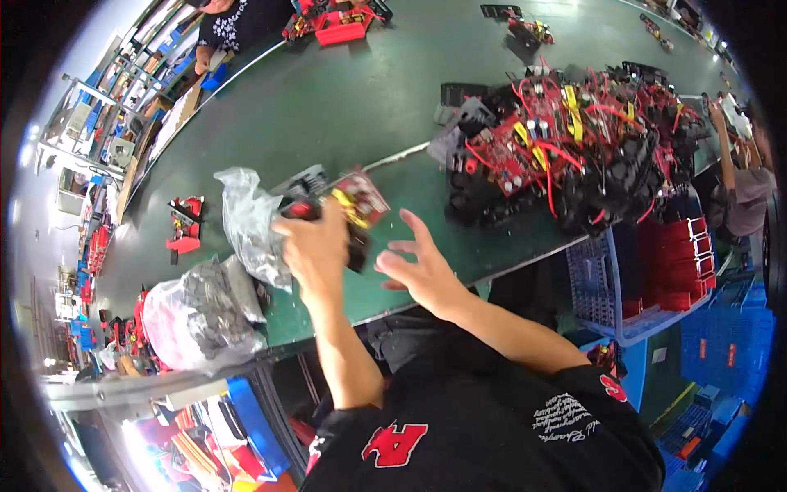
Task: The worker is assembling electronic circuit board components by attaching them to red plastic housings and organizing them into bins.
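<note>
My left hand (316, 250) is closed over a black housing with a red circuit board (369, 201) and yellow parts on it, blurred by motion. My fingers hide part of this assembly. To its right, my right hand (422, 266) is raised with fingers spread, touching nothing. Beside my left hand a clear plastic bag (246, 217) stands on the green table, and a fuller bag of grey parts (201, 316) lies at the table's near edge. A red and black part (185, 223) rests farther left.
A large heap of red circuit boards (533, 139), black housings and red wires covers the right of the table (352, 98). Below it stands a blue crate (594, 287) with red trays (672, 262). A red bin (340, 29) sits at the far side. Other people (229, 29) are nearby.
</note>
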Demonstrator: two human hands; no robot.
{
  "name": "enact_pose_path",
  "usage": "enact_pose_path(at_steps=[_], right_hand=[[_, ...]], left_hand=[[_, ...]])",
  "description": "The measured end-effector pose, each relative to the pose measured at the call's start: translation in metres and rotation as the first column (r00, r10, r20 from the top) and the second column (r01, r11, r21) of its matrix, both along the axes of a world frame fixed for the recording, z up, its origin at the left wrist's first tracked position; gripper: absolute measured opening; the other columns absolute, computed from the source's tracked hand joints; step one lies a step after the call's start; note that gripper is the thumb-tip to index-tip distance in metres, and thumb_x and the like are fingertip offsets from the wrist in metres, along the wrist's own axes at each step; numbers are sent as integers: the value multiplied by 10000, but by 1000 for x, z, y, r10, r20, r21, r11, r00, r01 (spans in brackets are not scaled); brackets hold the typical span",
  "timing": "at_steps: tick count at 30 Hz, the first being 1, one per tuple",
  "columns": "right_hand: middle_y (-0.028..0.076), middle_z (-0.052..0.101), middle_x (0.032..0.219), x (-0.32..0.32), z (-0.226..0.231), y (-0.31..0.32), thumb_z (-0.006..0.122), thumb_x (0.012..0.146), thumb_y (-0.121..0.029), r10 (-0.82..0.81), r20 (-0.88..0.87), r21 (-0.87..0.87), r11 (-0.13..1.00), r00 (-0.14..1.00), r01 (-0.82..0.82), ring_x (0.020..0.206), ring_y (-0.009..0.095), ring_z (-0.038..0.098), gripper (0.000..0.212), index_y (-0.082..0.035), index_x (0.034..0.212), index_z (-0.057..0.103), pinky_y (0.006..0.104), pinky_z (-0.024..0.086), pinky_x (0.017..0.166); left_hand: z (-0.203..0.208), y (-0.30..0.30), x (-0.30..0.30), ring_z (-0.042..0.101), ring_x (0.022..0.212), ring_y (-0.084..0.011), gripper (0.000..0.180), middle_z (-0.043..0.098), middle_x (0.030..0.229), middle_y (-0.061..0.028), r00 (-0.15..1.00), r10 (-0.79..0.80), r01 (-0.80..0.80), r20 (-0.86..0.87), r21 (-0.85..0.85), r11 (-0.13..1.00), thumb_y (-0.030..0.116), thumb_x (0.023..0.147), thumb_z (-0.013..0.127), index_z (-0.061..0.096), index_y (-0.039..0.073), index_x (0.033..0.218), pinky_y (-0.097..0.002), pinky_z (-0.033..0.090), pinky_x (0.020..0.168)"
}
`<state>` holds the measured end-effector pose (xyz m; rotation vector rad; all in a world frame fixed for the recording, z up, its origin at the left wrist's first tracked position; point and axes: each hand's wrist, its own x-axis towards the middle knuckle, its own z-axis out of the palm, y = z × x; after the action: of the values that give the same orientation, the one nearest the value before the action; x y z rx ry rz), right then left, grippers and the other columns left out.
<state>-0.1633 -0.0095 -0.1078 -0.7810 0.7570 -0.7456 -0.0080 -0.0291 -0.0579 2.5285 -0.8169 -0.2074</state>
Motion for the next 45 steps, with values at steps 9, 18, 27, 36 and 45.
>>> enact_pose_path(at_steps=[9, 18, 27, 36, 45], right_hand=[[127, 612, 1108, -79, -29, 11, 661, 824, -31, -122, 133, 158, 982, 984, 100, 995, 233, 619, 536, -11, 1313, 444, 452, 562, 755], [107, 596, 1099, -99, -47, 25, 673, 859, -187, -623, -9, 302, 744, 782, 596, 975, 221, 612, 610, -50, 1382, 389, 343, 493, 808], [196, 447, 1359, -97, -41, 14, 805, 699, -350, -686, -562, -826, 431, 462, -363, 1269, 370, 426, 865, -65, 1401, 386, 474, 343, 1042], [107, 685, 1064, -53, -55, 24, 751, 753, -251, -351, -293, -385, 895, 890, 226, 960, 188, 628, 512, 11, 1167, 601, 332, 468, 894], [80, 578, 1232, -111, -80, 84, 844, 674, -171, -486, 60, -151, 859, 872, 489, 1112, 175, 541, 733, 21, 1287, 491, 324, 390, 1024]], left_hand=[[-15, 66, -4, 667, 740, -306, 356, 668, 844, -161, 787, -595, 594, -164, -61, 802, 309, 933, 545, 540, 15, 1132, -454, 514, 646], [-58, -66, 90, 659, 741, -238, 563, 663, 787, -139, 569, -810, 800, -143, 324, 505, 404, 760, 725, 610, -41, 1085, -375, 494, 644], [-31, -1, 40, 498, 719, -68, 305, 562, 795, 20, 524, -658, 724, -541, -124, 679, 321, 921, 638, 577, 26, 965, -207, 399, 673], [-101, -5, 27, 526, 1148, -381, 919, 553, 1216, -263, 437, -896, 898, -80, -15, 440, 499, 675, 821, 476, -95, 1286, -419, 427, 978], [-76, 45, -59, 531, 856, -207, 332, 577, 926, -101, 250, -924, 955, -289, -84, 284, 113, 798, 653, 542, -26, 1079, -350, 444, 834]])
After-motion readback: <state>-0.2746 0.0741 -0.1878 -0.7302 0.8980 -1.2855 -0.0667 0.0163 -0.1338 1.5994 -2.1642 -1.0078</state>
